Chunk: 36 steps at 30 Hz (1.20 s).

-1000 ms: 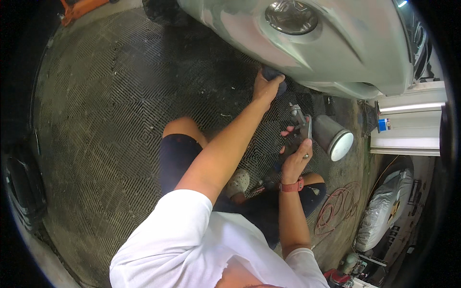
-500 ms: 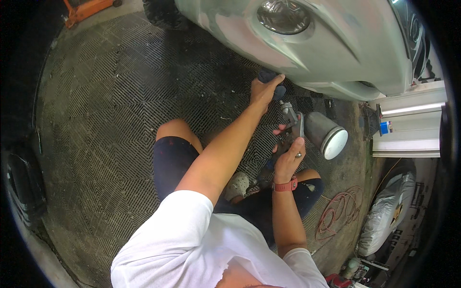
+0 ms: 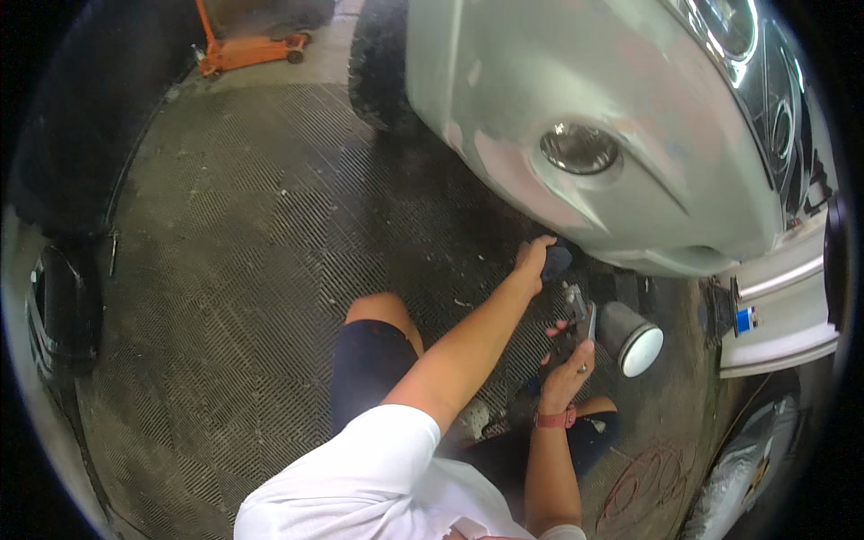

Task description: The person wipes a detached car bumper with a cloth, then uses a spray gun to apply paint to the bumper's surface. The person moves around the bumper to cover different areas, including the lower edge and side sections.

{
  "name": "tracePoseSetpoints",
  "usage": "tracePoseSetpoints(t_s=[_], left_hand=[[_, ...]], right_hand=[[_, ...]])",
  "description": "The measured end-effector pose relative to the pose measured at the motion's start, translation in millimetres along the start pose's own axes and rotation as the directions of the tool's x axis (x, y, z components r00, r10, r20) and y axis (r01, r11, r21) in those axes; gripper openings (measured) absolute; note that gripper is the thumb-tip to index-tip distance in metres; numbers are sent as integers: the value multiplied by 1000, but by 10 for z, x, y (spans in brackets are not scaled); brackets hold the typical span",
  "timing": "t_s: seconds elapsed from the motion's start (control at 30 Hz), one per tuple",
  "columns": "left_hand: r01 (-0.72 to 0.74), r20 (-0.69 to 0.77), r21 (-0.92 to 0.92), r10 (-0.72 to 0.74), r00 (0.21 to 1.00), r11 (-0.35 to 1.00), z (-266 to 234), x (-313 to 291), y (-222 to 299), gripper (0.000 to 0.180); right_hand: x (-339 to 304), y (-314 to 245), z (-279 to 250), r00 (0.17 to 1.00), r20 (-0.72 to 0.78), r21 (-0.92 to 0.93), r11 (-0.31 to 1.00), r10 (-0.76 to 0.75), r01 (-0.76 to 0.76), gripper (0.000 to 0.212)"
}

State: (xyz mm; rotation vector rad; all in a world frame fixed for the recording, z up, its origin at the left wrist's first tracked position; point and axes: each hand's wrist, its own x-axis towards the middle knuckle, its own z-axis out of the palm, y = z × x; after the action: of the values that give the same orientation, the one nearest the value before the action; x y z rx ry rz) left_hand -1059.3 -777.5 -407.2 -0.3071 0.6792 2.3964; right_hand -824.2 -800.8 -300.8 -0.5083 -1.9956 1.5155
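A grey spray gun (image 3: 576, 315) is gripped in my right hand (image 3: 565, 371), fingers wrapped round its handle. Its large metal cup (image 3: 617, 324) with a pale round end (image 3: 642, 351) sticks out to the right. My left hand (image 3: 533, 263) reaches out under the lower edge of the car bumper (image 3: 513, 117). It is closed on a bunched dark cloth (image 3: 557, 261), partly hidden by the fingers. The bumper has a silver-green coat with pinkish patches and a round fog lamp (image 3: 580, 148).
An orange floor jack (image 3: 256, 52) stands at the far left, near the car's tyre (image 3: 378, 63). Ribbed mats (image 3: 207, 297) cover the floor. A reddish hose (image 3: 643, 481) lies coiled at the lower right, beside a silver-wrapped object (image 3: 742, 468). A dark car part (image 3: 67, 306) sits at the left edge.
The view has shifted, so the car, jack and both hands appear lower and farther right. My left hand has turned slightly with the cloth; the spray gun stays in my right hand.
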Motion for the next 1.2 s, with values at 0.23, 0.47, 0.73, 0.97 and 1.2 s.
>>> tracePoseSetpoints(t_s=[0.23, 0.47, 0.73, 0.97, 1.2], left_hand=[[308, 233, -345, -237, 943, 887, 333, -81, 28, 62], [172, 169, -562, -92, 981, 809, 371, -46, 29, 54], [71, 72, -558, -36, 997, 827, 211, -163, 431, 54], [-64, -22, -626, 64, 998, 777, -112, -222, 1101, 65], [-324, -260, -517, 216, 941, 792, -699, 74, 2269, 58]], right_hand=[[36, 13, 86, 1000, 14, -45, 999, -7, 7, 64], [69, -28, 215, 999, -38, -34, 999, -16, 14, 65], [440, 146, 103, 988, -151, -98, 995, -41, 27, 66], [170, 119, 85, 999, -45, -84, 996, -1, -2, 61], [56, 109, 101, 1000, 13, -62, 998, -6, 6, 68]])
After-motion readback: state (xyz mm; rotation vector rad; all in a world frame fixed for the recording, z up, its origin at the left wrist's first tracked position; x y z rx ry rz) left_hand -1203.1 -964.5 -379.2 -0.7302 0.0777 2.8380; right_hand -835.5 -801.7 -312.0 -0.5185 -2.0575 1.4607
